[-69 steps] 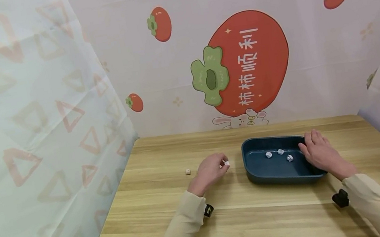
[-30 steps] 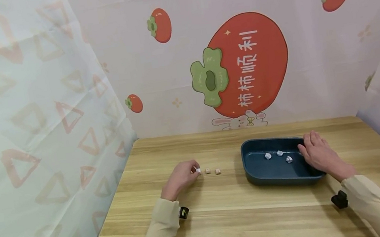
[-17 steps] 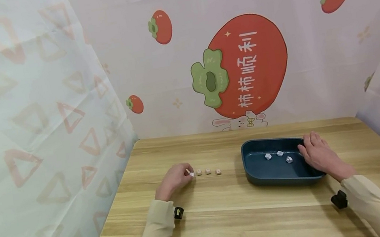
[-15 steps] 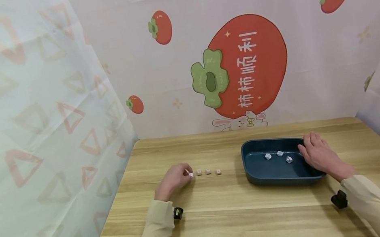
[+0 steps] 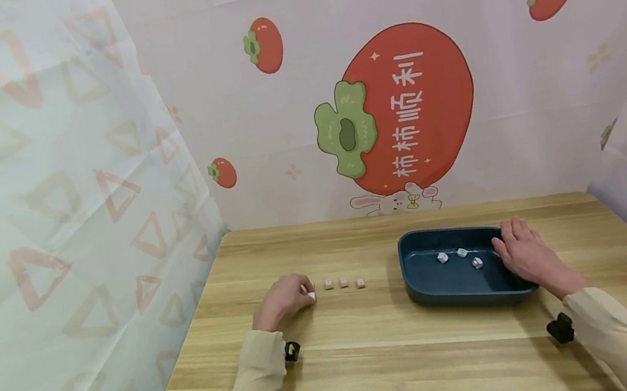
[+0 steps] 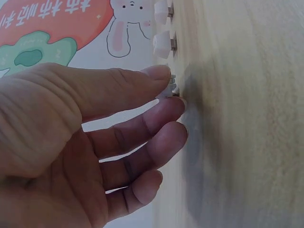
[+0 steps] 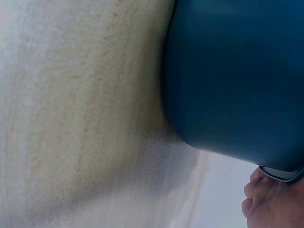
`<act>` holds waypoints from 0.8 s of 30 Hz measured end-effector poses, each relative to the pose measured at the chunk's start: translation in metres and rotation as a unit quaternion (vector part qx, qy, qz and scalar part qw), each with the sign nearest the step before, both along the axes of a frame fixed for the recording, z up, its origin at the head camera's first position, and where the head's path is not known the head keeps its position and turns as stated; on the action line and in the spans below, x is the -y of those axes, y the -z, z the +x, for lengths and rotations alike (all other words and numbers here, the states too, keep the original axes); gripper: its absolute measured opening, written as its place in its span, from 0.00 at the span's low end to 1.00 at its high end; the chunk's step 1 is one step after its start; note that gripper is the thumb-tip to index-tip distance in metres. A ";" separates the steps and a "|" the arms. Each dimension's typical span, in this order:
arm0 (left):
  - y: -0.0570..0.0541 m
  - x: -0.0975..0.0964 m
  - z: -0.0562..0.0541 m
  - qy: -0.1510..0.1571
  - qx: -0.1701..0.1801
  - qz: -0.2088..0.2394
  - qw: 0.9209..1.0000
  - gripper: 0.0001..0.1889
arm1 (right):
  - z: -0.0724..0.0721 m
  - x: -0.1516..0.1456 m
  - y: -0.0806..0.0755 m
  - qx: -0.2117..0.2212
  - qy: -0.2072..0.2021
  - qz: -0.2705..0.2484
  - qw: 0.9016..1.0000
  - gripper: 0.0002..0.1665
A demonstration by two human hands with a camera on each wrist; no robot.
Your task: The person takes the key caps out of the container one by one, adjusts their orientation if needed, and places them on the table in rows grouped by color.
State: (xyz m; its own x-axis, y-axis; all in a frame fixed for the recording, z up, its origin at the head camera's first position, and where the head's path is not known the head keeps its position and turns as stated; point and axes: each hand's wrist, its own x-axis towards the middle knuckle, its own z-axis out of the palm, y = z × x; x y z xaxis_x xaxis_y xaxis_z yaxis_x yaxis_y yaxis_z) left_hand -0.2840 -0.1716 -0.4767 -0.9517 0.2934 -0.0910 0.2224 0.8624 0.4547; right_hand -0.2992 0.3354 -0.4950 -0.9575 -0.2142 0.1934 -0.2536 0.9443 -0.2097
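Note:
My left hand (image 5: 285, 296) pinches a small white block (image 5: 312, 297) between thumb and fingertips, low over the table. In the left wrist view, grey prongs show on this block's underside, and the other fingers curl loosely below. To its right stand three similar small white blocks (image 5: 343, 283) in a spaced row, with marks on their tops too small to read. My right hand (image 5: 532, 255) rests over the right end of a dark blue tray (image 5: 457, 299), fingers fairly straight across the rim. Inside the tray lie three more white blocks, one of them a tilted block (image 5: 442, 258).
All of this is on a wood-grain table (image 5: 412, 370). A printed cloth backdrop (image 5: 253, 116) rises behind the table's far edge, and another patterned cloth (image 5: 51, 228) hangs at the left. Black wrist devices, such as the left wrist camera (image 5: 291, 351), sit by both sleeves.
My left hand has moved left from beside the tray to the row's left end, and lately a little nearer with its block. Three blocks now stand clear of it. The right hand stays put.

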 end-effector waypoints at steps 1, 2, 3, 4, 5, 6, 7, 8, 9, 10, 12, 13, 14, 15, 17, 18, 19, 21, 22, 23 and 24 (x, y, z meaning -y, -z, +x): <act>0.000 0.000 0.000 -0.001 0.005 -0.003 1.000 0.04 | 0.000 0.000 0.000 -0.001 0.000 -0.001 1.000 0.37; 0.000 0.000 0.000 -0.001 0.011 -0.006 1.000 0.03 | 0.000 0.000 0.000 -0.001 -0.001 0.000 1.000 0.37; 0.000 0.000 0.001 -0.002 0.018 -0.007 1.000 0.03 | 0.000 0.000 0.000 -0.003 -0.002 -0.001 1.000 0.37; 0.000 0.000 0.001 -0.002 0.025 -0.007 1.000 0.03 | 0.000 -0.001 0.000 -0.003 -0.001 -0.002 1.000 0.37; 0.000 0.000 0.001 -0.002 0.030 -0.008 1.000 0.02 | 0.000 0.000 0.000 -0.004 -0.001 -0.002 1.000 0.37; -0.001 0.000 0.001 -0.003 0.036 -0.008 0.999 0.02 | 0.000 0.000 0.000 -0.006 0.000 -0.001 1.000 0.37; -0.001 0.000 0.002 -0.003 0.040 -0.009 0.999 0.02 | 0.000 0.000 0.000 -0.007 0.000 -0.001 1.000 0.37; -0.001 0.000 0.002 -0.002 0.042 -0.010 0.999 0.02 | 0.000 0.000 0.000 -0.008 -0.001 0.000 1.000 0.37; -0.001 0.000 0.002 -0.003 0.045 -0.011 0.999 0.02 | 0.000 0.000 0.000 -0.008 -0.001 0.000 1.000 0.36; -0.001 0.000 0.002 -0.004 0.046 -0.012 0.999 0.02 | 0.000 0.000 0.000 -0.009 0.000 0.000 1.000 0.36; 0.000 -0.001 0.001 -0.005 0.046 -0.016 0.999 0.02 | 0.000 0.000 0.000 -0.008 -0.002 0.001 1.000 0.36; 0.000 -0.001 0.001 -0.005 0.046 -0.016 0.999 0.02 | 0.000 -0.001 0.000 -0.006 -0.002 0.001 1.000 0.36; 0.000 -0.001 0.001 -0.007 0.047 -0.017 0.999 0.02 | 0.000 -0.001 0.000 -0.005 -0.002 0.001 1.000 0.36; 0.000 0.000 0.000 -0.009 0.048 -0.017 0.999 0.02 | 0.000 -0.001 0.000 -0.005 -0.002 0.002 1.000 0.36; -0.001 0.000 0.000 -0.010 0.051 -0.014 0.999 0.03 | 0.000 -0.001 0.000 -0.003 0.000 0.001 1.000 0.36; -0.001 0.000 0.000 -0.011 0.053 -0.013 0.998 0.03 | 0.000 -0.001 0.000 -0.005 0.000 0.003 1.000 0.36; -0.002 0.000 0.000 -0.013 0.054 -0.012 0.998 0.04 | -0.001 -0.001 0.000 -0.005 -0.001 0.002 1.000 0.36; -0.003 0.001 0.000 -0.013 0.053 -0.011 0.998 0.05 | -0.001 -0.001 0.001 -0.006 -0.002 0.001 1.000 0.37; -0.003 0.002 0.000 -0.012 0.051 -0.008 0.999 0.05 | -0.001 -0.002 0.001 -0.002 -0.003 -0.001 1.000 0.37; -0.004 0.002 0.000 -0.011 0.050 -0.006 0.999 0.05 | -0.002 -0.002 0.001 -0.001 -0.004 -0.001 1.000 0.38; -0.004 0.003 0.000 -0.011 0.050 -0.005 0.999 0.05 | -0.002 -0.002 0.001 0.002 -0.004 -0.003 1.000 0.38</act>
